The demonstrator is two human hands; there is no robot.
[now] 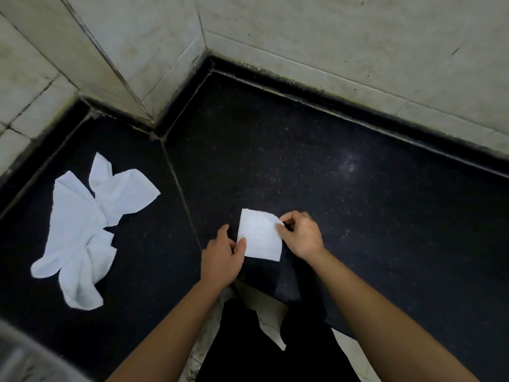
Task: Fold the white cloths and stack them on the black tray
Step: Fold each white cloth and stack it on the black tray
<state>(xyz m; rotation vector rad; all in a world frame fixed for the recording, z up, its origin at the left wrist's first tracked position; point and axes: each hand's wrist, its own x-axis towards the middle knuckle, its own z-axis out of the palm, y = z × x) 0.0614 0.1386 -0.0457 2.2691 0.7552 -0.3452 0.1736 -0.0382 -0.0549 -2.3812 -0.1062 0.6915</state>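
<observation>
Black counter (344, 166), tiled corner (204, 37); hands L (220, 257), R (303, 235) in pinch on folded cloth (260, 239); crumpled cloths (80, 232) left

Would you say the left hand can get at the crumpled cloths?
Likely yes, once freed: the left hand pinches the folded cloth, but only dark surface lies before the crumpled cloths.

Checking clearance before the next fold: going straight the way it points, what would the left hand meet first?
Most likely the folded white cloth: the left hand touches its left edge with the thumb, and nothing lies between them.

Folded cloth (260, 235); crumpled cloths (80, 216) leftward.
</observation>
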